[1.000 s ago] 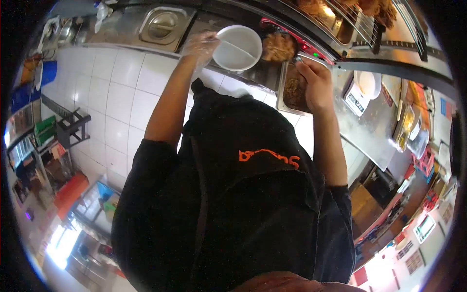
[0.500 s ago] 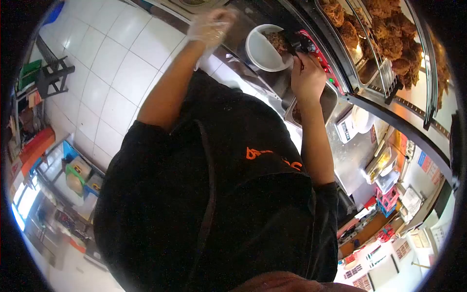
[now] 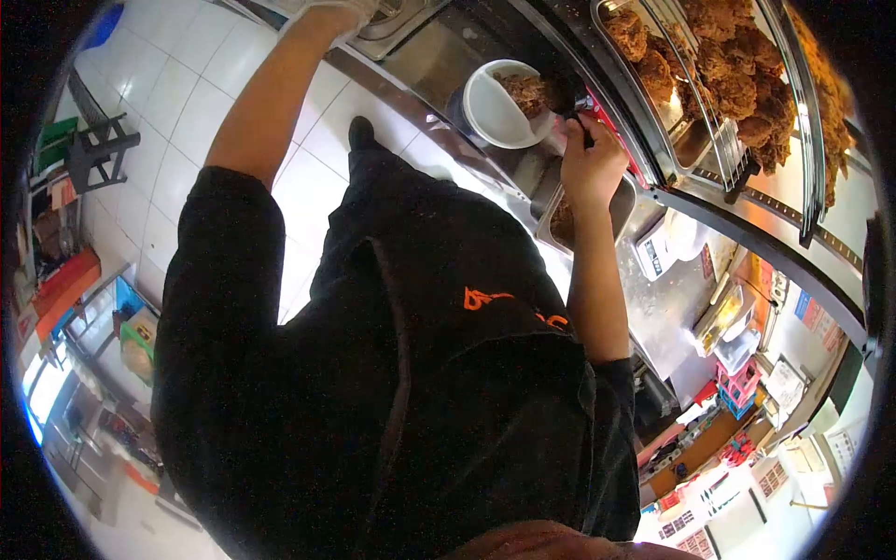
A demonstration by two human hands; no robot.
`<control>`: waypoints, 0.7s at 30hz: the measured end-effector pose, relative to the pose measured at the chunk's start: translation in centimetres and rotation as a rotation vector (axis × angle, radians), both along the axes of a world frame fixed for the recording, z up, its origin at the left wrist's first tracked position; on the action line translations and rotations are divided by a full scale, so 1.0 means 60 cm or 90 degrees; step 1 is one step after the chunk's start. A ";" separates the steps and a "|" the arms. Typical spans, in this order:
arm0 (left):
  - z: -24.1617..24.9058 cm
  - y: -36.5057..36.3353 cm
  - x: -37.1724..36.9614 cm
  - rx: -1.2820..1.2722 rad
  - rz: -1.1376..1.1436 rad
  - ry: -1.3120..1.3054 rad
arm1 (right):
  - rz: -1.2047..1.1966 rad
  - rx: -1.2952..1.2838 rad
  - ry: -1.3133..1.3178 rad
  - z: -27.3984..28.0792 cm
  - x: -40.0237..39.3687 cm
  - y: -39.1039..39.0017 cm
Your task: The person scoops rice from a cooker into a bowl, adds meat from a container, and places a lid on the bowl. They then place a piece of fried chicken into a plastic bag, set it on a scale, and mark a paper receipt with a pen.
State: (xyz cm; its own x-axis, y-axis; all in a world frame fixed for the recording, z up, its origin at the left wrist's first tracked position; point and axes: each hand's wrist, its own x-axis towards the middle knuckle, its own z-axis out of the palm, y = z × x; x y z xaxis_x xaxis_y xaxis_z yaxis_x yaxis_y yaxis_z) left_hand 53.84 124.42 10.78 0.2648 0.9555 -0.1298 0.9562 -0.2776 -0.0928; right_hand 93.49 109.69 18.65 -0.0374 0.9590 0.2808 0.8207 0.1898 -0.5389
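The grip of the right hand (image 3: 595,161) is clamped on a dark handle (image 3: 582,119); beside it, the rim of a white bowl (image 3: 490,114) is met or overlapped, though contact cannot be told; brown meat (image 3: 525,91) is held in the bowl's compartment toward the right hand. The gloved left hand (image 3: 347,11) is cut by the top border, near a steel container (image 3: 385,26), and whether its fingers are apart or together cannot be told. Orange lettering (image 3: 485,299) is carried upside down on the black garment (image 3: 439,401), only an "a" being readable; the marks on the white scale (image 3: 656,248) are too small to be read. The bowl is set near the front edge of the table (image 3: 429,58); room is left between it and the left hand, while the right hand is closely bordered by a metal pan (image 3: 620,207) and the dark frame of the rack (image 3: 714,103). A second earlier, the bowl was held by the left hand and was unfilled; the left hand has since been drawn away.
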 end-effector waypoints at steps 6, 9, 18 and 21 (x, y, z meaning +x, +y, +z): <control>0.016 0.009 0.009 -0.114 -0.018 0.129 | 0.066 0.021 -0.022 -0.013 -0.022 0.015; 0.017 0.017 0.002 -0.204 0.058 0.075 | 0.079 0.017 -0.070 -0.014 -0.022 0.020; 0.009 -0.068 -0.083 0.226 -0.062 -0.058 | 0.108 -0.068 -0.152 0.010 -0.014 0.003; 0.069 -0.120 -0.059 0.144 0.065 -0.039 | 0.085 -0.036 -0.142 0.010 0.003 -0.007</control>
